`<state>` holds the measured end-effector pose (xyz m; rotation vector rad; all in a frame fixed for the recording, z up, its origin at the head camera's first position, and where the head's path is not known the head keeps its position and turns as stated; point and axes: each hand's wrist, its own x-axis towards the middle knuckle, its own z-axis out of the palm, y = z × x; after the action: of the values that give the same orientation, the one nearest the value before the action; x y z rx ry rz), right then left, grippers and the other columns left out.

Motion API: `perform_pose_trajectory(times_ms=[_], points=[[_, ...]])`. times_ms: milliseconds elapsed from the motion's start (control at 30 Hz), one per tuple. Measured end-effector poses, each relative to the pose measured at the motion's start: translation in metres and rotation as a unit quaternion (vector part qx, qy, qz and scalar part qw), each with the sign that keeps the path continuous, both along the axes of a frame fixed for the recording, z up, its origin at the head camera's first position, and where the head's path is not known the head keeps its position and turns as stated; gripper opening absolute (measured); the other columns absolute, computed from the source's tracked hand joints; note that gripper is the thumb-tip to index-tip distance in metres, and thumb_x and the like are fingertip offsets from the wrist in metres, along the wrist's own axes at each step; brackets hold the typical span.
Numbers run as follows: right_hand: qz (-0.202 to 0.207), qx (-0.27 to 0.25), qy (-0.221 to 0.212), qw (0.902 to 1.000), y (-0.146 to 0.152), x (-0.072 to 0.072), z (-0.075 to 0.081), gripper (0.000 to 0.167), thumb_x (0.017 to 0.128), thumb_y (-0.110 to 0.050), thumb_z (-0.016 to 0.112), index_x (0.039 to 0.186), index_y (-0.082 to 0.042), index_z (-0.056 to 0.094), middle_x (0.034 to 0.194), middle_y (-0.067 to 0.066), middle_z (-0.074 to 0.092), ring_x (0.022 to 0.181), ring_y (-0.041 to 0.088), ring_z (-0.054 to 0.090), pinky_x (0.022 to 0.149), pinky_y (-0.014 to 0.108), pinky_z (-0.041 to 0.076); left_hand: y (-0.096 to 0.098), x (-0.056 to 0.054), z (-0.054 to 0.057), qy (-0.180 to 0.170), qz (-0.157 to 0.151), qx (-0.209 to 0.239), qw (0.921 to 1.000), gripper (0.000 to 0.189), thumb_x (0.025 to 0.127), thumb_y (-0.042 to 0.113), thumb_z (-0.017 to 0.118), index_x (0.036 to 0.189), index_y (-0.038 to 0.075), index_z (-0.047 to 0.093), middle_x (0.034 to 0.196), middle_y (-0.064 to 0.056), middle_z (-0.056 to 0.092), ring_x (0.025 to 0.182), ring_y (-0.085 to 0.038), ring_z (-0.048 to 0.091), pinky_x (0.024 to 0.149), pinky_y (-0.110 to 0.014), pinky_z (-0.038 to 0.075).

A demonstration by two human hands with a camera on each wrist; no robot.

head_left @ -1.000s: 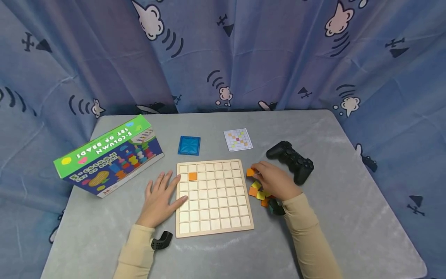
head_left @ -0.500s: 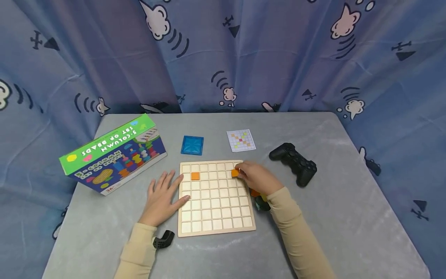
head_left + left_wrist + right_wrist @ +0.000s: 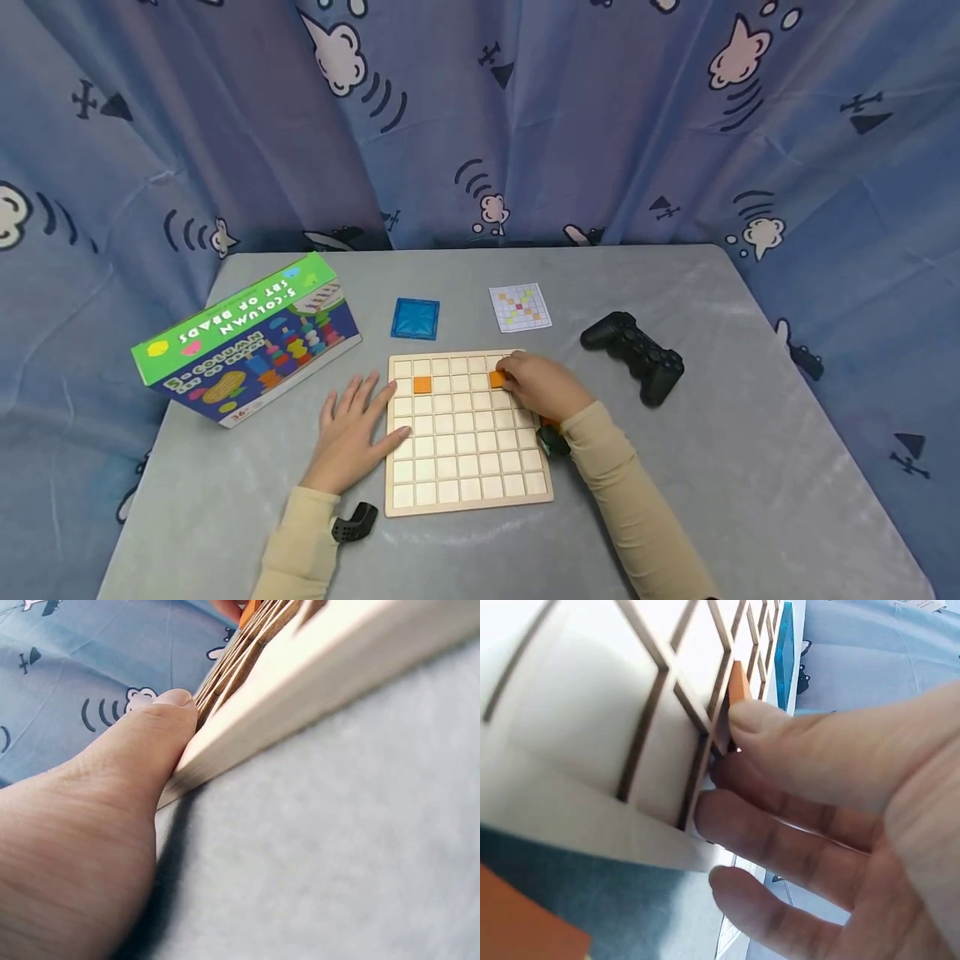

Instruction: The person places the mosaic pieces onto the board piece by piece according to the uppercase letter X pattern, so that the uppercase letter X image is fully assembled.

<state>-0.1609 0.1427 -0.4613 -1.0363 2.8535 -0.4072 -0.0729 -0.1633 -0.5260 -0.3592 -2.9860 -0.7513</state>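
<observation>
A wooden grid board [image 3: 469, 507] with pale square cells lies on the grey table. One orange tile [image 3: 422, 385] sits in a cell near its upper left. Resting along the board's left edge, my left hand [image 3: 348, 442] has its fingers spread, the thumb [image 3: 161, 724] against the rim. My right hand [image 3: 543, 385] pinches another orange tile [image 3: 496, 379] over the upper right cells. In the right wrist view that tile [image 3: 739, 681] is tilted between thumb and finger, close at the grid ridges. Loose pieces by the board's right edge are mostly hidden under the right wrist.
Beyond the board lie a blue square tray [image 3: 415, 319] and a pattern card [image 3: 521, 307] with coloured squares. A black game controller [image 3: 633, 354] is at the right. On the left stands a green and blue toy box [image 3: 247, 342]. A patterned curtain [image 3: 450, 125] hangs behind the table.
The right hand has carried the orange tile left from beside the board to over its upper right cells. My left hand has stayed at the board's left edge.
</observation>
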Motion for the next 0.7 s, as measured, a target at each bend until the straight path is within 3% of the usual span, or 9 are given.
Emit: perform_pose_trajectory(times_ms=[200, 700], points=[[0.0, 0.007, -0.003, 1.0, -0.0014, 0.0003, 0.0003, 0.021, 0.089, -0.009, 0.067, 0.109, -0.002, 0.067, 0.103, 0.01, 0.067, 0.092, 0.022, 0.065, 0.08, 0.035, 0.054, 0.001, 0.0011, -0.001, 0.013, 0.002, 0.007, 0.9999, 0.075, 0.088, 0.059, 0.056, 0.15, 0.024, 0.035, 0.157, -0.01, 0.025, 0.145, -0.035, 0.015, 0.112, -0.062, 0.003], [0.001, 0.015, 0.007, 0.9999, -0.0029, -0.0008, -0.0002, 0.022, 0.087, -0.008, 0.07, 0.108, -0.003, 0.069, 0.102, 0.009, 0.068, 0.092, 0.022, 0.066, 0.08, 0.034, 0.054, 0.0004, 0.0007, -0.0001, -0.007, 0.004, -0.006, 1.0, 0.077, 0.087, 0.063, 0.055, 0.151, 0.026, 0.032, 0.159, -0.008, 0.021, 0.147, -0.032, 0.011, 0.114, -0.06, 0.0]])
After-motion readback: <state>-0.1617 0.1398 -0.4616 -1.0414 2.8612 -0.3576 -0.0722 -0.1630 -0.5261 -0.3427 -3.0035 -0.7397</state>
